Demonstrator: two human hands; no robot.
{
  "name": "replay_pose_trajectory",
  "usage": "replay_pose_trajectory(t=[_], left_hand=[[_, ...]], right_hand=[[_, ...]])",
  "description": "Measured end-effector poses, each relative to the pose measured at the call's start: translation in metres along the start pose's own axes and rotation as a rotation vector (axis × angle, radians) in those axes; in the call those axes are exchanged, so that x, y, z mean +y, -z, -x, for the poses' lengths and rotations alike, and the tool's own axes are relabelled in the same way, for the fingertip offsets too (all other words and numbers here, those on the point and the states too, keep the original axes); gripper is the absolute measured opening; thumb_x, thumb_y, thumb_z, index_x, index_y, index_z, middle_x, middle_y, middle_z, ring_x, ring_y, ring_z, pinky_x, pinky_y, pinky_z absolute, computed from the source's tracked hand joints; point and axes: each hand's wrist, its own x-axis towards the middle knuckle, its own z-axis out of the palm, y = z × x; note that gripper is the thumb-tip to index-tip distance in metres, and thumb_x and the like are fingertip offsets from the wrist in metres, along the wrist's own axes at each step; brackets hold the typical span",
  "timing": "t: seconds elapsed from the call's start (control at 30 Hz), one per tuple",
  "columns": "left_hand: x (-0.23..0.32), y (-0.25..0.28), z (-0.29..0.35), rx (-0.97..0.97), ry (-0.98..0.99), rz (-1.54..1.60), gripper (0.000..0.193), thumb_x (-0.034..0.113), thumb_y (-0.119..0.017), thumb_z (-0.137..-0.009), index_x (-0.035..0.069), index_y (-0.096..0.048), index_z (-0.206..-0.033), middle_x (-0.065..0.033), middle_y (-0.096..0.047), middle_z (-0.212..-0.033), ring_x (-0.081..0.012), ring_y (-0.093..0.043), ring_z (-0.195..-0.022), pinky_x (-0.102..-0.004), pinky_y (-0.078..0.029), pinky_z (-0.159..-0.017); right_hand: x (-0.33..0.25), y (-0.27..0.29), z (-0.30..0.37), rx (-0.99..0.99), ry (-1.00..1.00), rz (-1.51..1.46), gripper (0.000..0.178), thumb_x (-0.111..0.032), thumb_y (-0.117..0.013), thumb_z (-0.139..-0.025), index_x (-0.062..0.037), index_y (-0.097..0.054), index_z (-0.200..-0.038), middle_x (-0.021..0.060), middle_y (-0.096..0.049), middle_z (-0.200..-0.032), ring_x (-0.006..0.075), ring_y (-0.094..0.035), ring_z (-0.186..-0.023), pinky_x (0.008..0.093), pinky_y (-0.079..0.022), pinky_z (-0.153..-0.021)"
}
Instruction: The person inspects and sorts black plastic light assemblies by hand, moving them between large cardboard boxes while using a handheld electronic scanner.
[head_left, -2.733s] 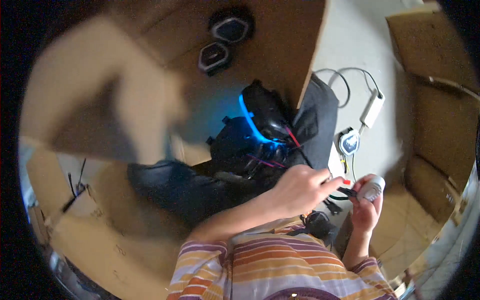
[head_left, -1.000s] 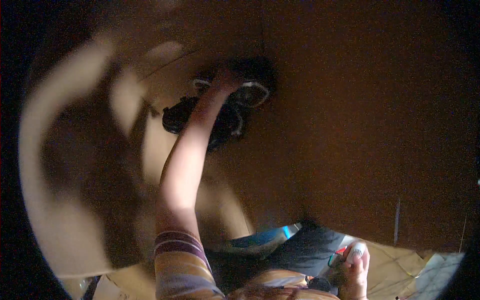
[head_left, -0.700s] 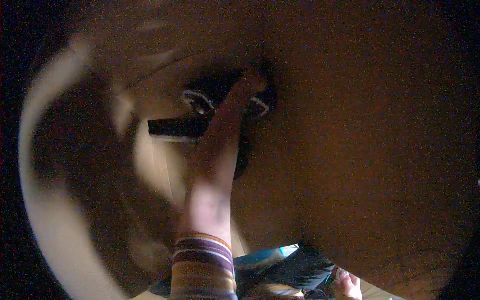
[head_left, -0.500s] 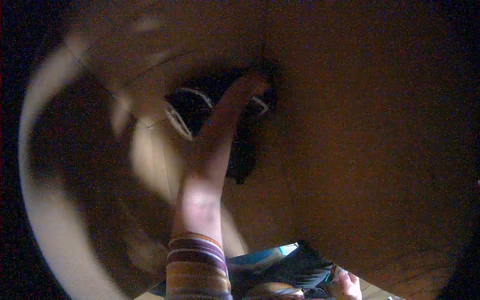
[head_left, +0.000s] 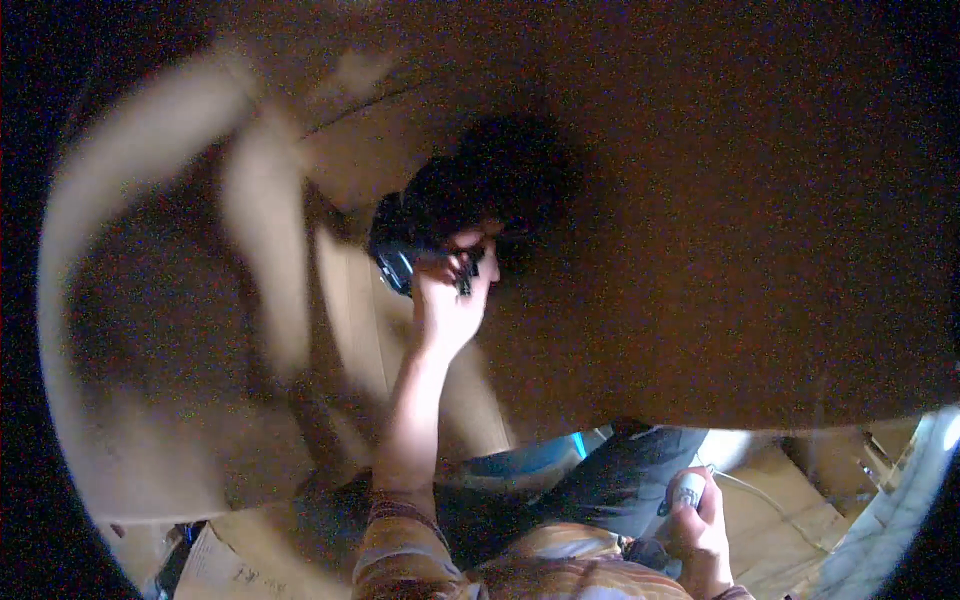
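My left hand (head_left: pixel 452 290) is closed on a black object inside a large cardboard box (head_left: pixel 740 250). This black object (head_left: pixel 395 262) has a glossy, bluish-lit edge on its left side; its kind is hard to make out in the dark. Beyond the hand lies a deep black patch, and I cannot tell whether it is part of the object or shadow. At the lower right, outside the box, my right hand (head_left: pixel 705 530) is wrapped round a small white rounded device (head_left: pixel 688 490) with a greyish marked face.
A white cable (head_left: pixel 775 505) runs over flat cardboard (head_left: pixel 760 475) at the lower right. Another cardboard piece (head_left: pixel 250 560) lies at the lower left. My dark-trousered leg (head_left: pixel 610 485) is below the box edge. Pale bands of light fall across the box's left wall.
My left hand has drawn back toward me from deeper in the box, bringing the black object nearer. My right hand has come further into view, showing the white device. The view has shifted.
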Motion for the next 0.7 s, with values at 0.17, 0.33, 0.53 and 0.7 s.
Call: replay_pose_trajectory(t=[0.17,0.33,0.53,0.7], left_hand=[[0.065,-0.004,0.034,-0.093,-0.182,-0.182,0.025,0.003,-0.045,-0.075,0.003,-0.050,-0.100,-0.0103,-0.056,-0.079,-0.0146,-0.050,-0.056,-0.0241,-0.041,-0.051],[0.089,0.000,0.083,-0.057,-0.285,-0.181,0.022,0.000,-0.049,-0.069,0.002,-0.052,-0.091,-0.0088,-0.053,-0.073,-0.0177,-0.045,-0.050,-0.0265,-0.037,-0.046],[0.102,-0.004,0.102,-0.111,-0.302,-0.112,0.025,0.001,-0.050,-0.069,0.010,-0.056,-0.092,-0.0061,-0.041,-0.083,-0.0156,-0.047,-0.061,-0.0261,-0.038,-0.056],[0.108,-0.004,0.112,-0.404,-0.149,0.159,0.008,0.006,-0.046,-0.076,0.003,-0.054,-0.077,-0.0081,-0.057,-0.075,-0.0178,-0.052,-0.058,-0.0251,-0.041,-0.051]], right_hand=[[0.000,-0.003,0.019,-0.066,0.115,0.124,0.034,-0.002,-0.049,-0.057,-0.0015,-0.040,-0.090,0.0027,-0.043,-0.070,0.0101,-0.040,-0.064,0.0226,-0.034,-0.058],[-0.002,-0.014,0.053,-0.057,0.189,0.122,0.033,0.002,-0.045,-0.057,-0.0030,-0.041,-0.090,0.0039,-0.042,-0.075,0.0106,-0.040,-0.064,0.0218,-0.034,-0.058],[0.024,-0.004,0.038,0.014,0.402,0.223,0.033,0.001,-0.047,-0.058,-0.0030,-0.041,-0.090,0.0048,-0.043,-0.076,0.0120,-0.042,-0.066,0.0230,-0.035,-0.059],[0.014,-0.002,0.028,-0.104,0.450,0.319,0.034,0.001,-0.050,-0.059,-0.0032,-0.041,-0.092,0.0057,-0.045,-0.077,0.0130,-0.044,-0.068,0.0240,-0.036,-0.062]])
